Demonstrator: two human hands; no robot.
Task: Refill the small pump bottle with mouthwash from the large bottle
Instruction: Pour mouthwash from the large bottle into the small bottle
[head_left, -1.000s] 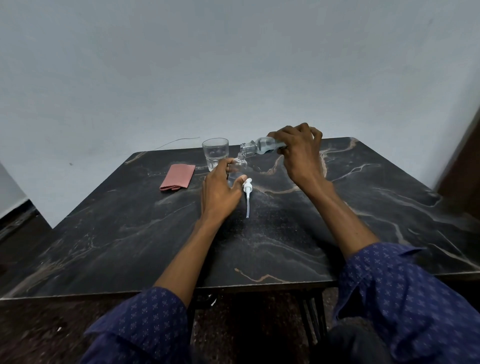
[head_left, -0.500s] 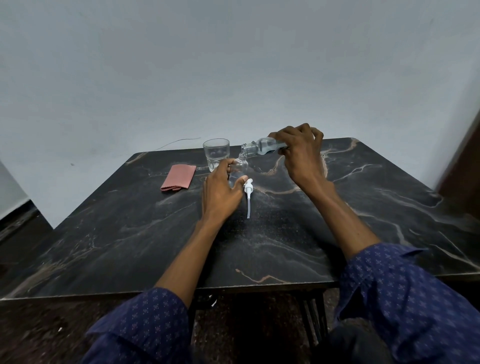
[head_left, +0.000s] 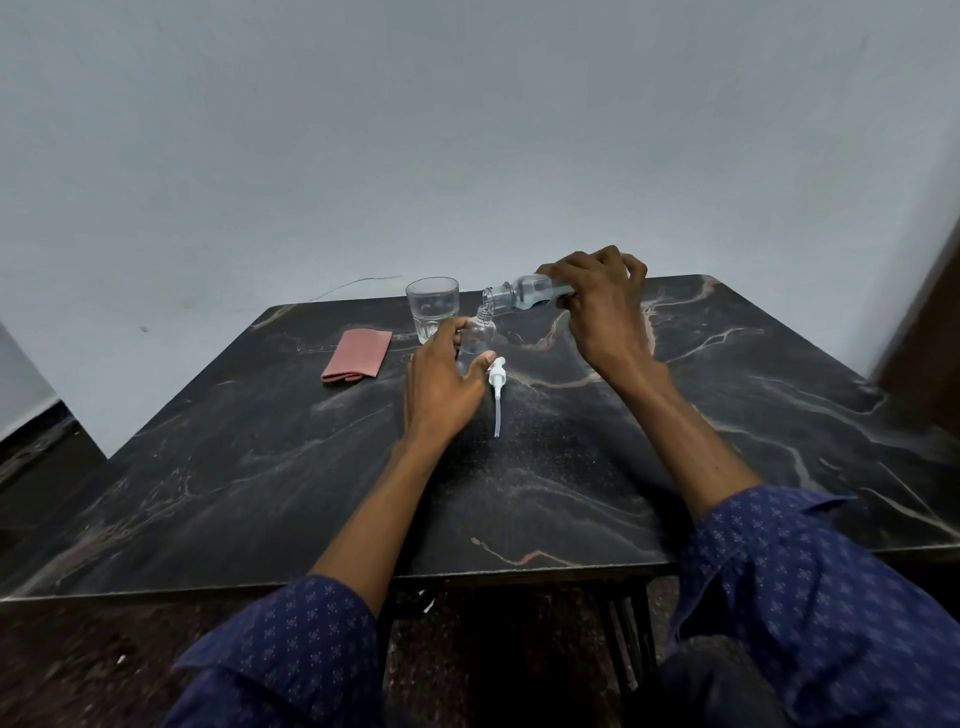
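Pour step | large bottle (head_left: 524, 292) held tipped in right hand (head_left: 602, 312) grip, mouth over small pump bottle (head_left: 475, 338), which is steadied upright on counter (head_left: 727, 415) by left hand (head_left: 441, 379) grip | risk: spill judged likely if necks are misaligned or tilt is steepened.
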